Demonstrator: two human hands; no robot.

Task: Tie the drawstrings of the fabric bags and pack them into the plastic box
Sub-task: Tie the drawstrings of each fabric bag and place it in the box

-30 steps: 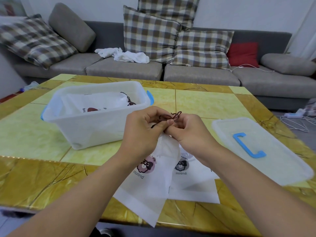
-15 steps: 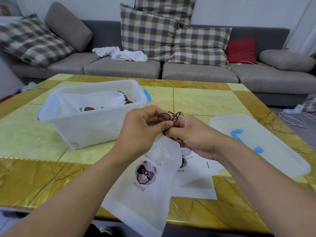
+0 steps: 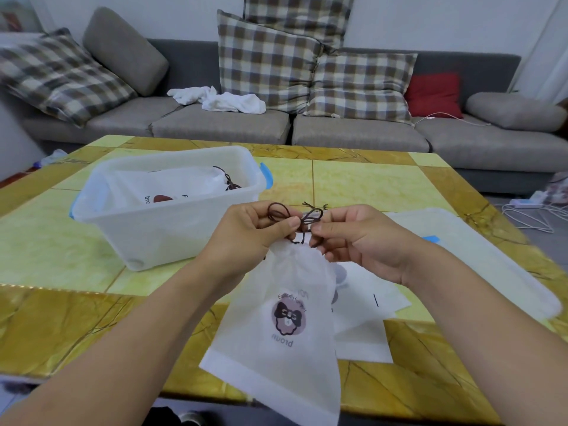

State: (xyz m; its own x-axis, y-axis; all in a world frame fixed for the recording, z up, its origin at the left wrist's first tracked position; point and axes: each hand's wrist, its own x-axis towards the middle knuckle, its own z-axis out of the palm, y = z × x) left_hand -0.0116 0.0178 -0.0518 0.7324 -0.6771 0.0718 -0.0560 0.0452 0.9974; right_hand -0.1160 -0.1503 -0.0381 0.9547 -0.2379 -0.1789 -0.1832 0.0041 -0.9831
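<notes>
At frame centre the left hand and right hand are pinching the drawstring loops of a lifted fabric bag, bow apparently forming, while one tied bag is lying in the plastic box upper left and more are waiting on the tabletop.
</notes>
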